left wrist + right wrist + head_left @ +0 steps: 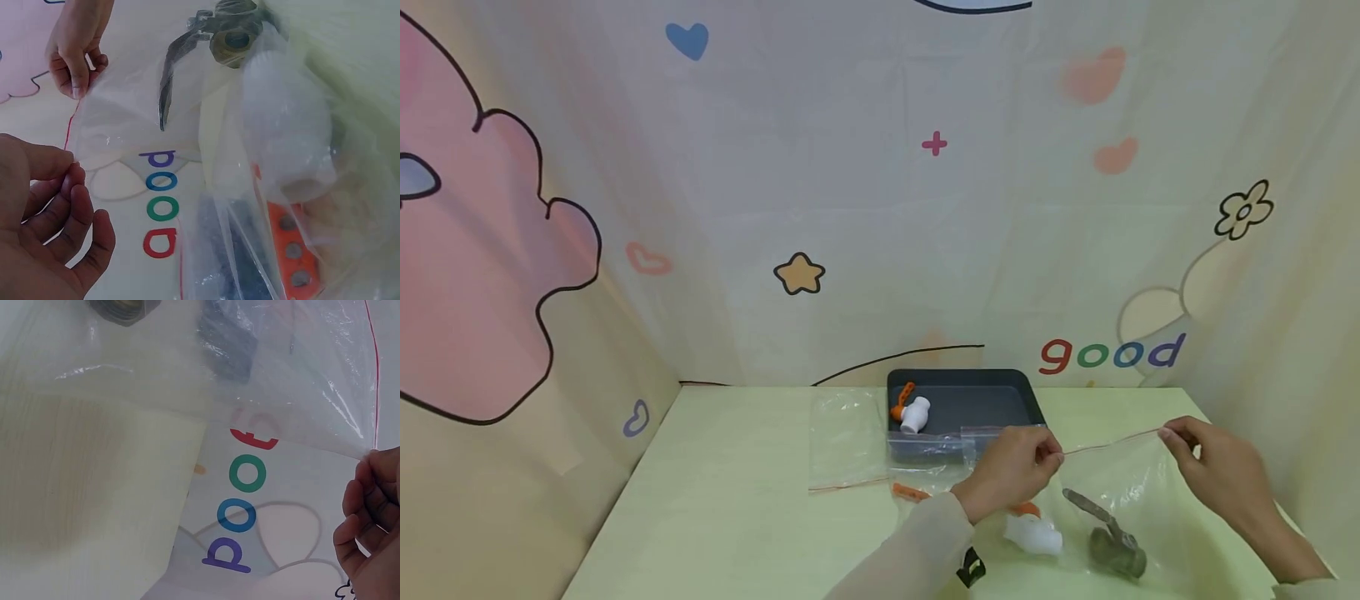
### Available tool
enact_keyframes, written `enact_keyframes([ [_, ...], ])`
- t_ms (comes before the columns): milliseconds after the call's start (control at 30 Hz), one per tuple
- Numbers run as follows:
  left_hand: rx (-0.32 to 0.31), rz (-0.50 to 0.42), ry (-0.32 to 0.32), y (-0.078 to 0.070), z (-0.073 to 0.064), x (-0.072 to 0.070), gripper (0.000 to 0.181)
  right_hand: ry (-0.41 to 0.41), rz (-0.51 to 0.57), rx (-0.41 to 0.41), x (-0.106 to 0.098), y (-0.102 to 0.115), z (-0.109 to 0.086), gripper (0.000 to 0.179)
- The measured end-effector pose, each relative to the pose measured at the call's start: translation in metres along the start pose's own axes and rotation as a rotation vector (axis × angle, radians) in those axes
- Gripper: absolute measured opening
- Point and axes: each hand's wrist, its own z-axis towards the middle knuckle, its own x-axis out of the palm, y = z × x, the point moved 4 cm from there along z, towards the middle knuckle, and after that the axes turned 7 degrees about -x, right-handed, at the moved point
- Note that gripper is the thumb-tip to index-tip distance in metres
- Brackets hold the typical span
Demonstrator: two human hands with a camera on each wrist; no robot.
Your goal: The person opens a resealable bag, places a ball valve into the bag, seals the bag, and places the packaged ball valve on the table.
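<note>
My left hand pinches one end of the red-lined zip edge of a clear plastic zip bag. At the opposite end of that edge, my right hand pinches it between thumb and fingers, so the edge stretches nearly straight between both hands. Low in the bag lies a dark metal valve with a long lever handle. Beside it, below my left hand, is a white plastic valve with an orange handle, inside another clear bag. The left wrist view shows that orange handle with several round holes.
A dark grey tray stands at the table's back, holding a white valve with an orange handle. Clear zip bags overlap its front, and a flat zip bag lies to its left. An orange handle shows before the tray. A printed curtain hangs behind.
</note>
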Motion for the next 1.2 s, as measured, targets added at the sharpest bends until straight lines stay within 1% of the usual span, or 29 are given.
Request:
enact_keyframes([
  [100, -0.023, 0.015, -0.021, 0.006, 0.007, 0.003, 0.009, -0.005, -0.010, -0.021, 0.008, -0.006, 0.008, 0.012],
  [233, -0.085, 0.001, -0.004, 0.016, 0.012, 0.008, 0.008, 0.003, -0.019, -0.041, 0.022, -0.012, 0.015, 0.011],
  [333, -0.141, -0.013, 0.001, 0.022, 0.014, 0.010, 0.007, 0.034, -0.010, -0.017, 0.034, -0.016, 0.018, 0.013],
  [433, -0.173, -0.016, -0.005, 0.026, 0.016, 0.013, 0.007, 0.079, -0.004, 0.024, 0.044, -0.021, 0.021, 0.016],
  [600, -0.179, -0.013, 0.004, 0.030, 0.021, 0.017, 0.008, 0.129, 0.010, 0.076, 0.055, -0.028, 0.023, 0.018],
  [700, -0.166, 0.007, 0.010, 0.031, 0.023, 0.017, 0.015, 0.153, 0.009, 0.103, 0.059, -0.032, 0.024, 0.020],
  [833, -0.157, -0.019, 0.024, 0.037, 0.020, 0.016, 0.028, 0.215, 0.028, 0.134, 0.062, -0.036, 0.023, 0.024],
  [933, -0.143, -0.056, 0.020, 0.042, 0.017, 0.012, 0.029, 0.225, 0.033, 0.128, 0.062, -0.035, 0.022, 0.024],
  [1000, -0.129, -0.056, 0.005, 0.045, 0.015, 0.006, 0.026, 0.204, 0.033, 0.108, 0.060, -0.031, 0.023, 0.025],
  [1100, -0.126, -0.056, -0.009, 0.049, 0.008, -0.005, 0.024, 0.161, 0.029, 0.073, 0.054, -0.019, 0.026, 0.025],
  [1200, -0.131, -0.063, -0.017, 0.052, -0.001, -0.019, 0.024, 0.130, 0.042, 0.043, 0.046, -0.002, 0.030, 0.025],
])
